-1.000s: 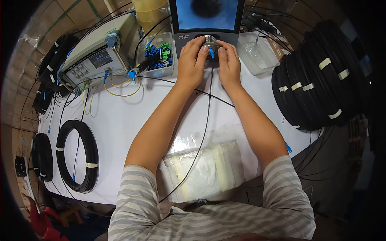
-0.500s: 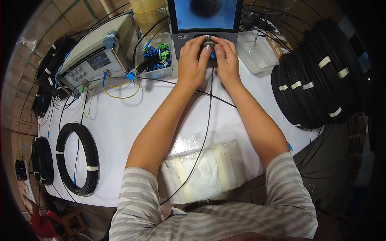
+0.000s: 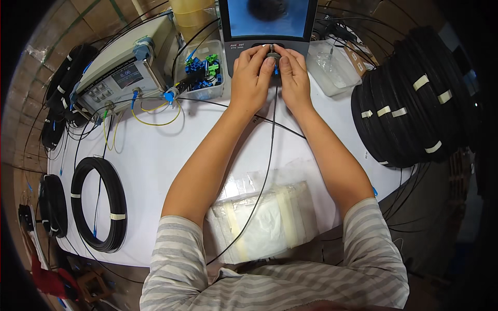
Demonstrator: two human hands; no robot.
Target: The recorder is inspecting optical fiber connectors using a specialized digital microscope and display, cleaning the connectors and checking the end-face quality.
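At the far edge of the table, both hands meet on a small dark fitting at the base of the scope, the screen unit standing upright facing me. Left hand and right hand sit side by side, thumbs and index tips pinching the fitting from both sides; the other fingers are curled in close. I read the two-handed pinch as steadying a small part against the port. I can't tell the exact connector under the fingertips.

Black cable drops from the fitting straight back between my forearms and over a clear bag pack at the near edge, so the slack stays out of the way.

Just left of the scope is a clear tub of blue and green connectors, within easy reach. Further left sits a grey meter with yellow leads plugged in, its panel angled toward me. Right of the scope is a clear tray.

Coils are stacked at the right, well apart from the hands; one coil lies flat near left, and more hang off the left edge.
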